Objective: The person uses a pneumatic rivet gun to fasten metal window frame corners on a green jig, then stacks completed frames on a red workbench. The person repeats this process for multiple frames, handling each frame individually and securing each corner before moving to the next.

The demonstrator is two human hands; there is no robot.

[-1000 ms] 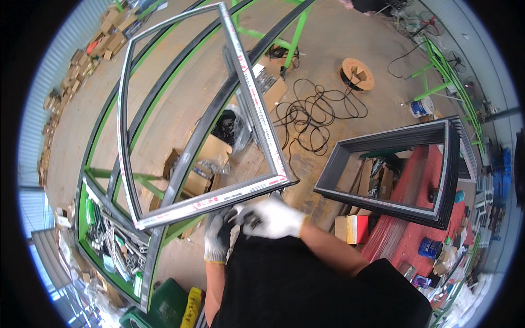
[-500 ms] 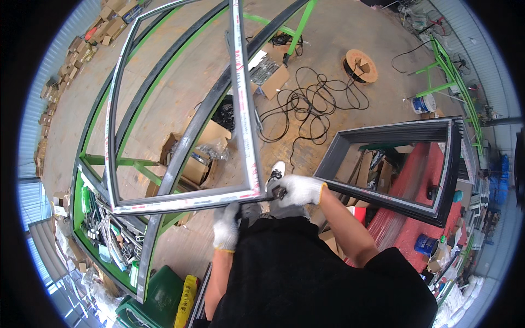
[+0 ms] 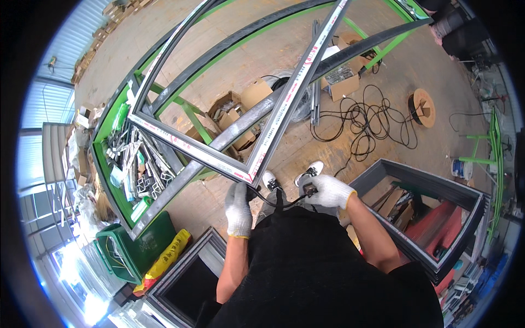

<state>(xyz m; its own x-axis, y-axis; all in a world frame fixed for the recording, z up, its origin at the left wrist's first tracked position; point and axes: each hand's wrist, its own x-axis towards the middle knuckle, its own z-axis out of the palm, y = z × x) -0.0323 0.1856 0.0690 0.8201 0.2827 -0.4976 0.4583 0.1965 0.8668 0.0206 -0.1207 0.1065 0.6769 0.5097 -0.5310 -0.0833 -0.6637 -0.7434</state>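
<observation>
Frame [image 3: 219, 158]: grey aluminium window frame, rectangular, lifted off the floor and tilted, its near corner just in front of the person's chest. Rails carry white protective film with red print along the faces; the corner joint looks mitred. The far end runs up past the green steel rack [image 3: 112, 164] and out of the top of the picture.

Left hand [image 3: 239, 209], in a white knit glove, sits right under that near corner, fingers curled round what looks like a thin black cord or gasket strip [image 3: 273, 202] hanging from the corner. Whether the fingers also bear on the frame itself I cannot tell. Right hand [image 3: 326, 191], also gloved, is closed on the other end of the same black strip, off to the side and clear of the frame. My read: the strip is stretched between both hands to keep it taut and untwisted at the corner.

White shoes [image 3: 290, 176] show below the corner. Outward from there: loose black cable coils [image 3: 363, 123] on the plywood floor, a wooden spool [image 3: 422, 107], open cardboard boxes [image 3: 238, 112], and offcut profiles piled in the rack tray [image 3: 134, 164]. A second dark frame [image 3: 437, 218] leans at right, another at lower left beside a green bin [image 3: 128, 249].
</observation>
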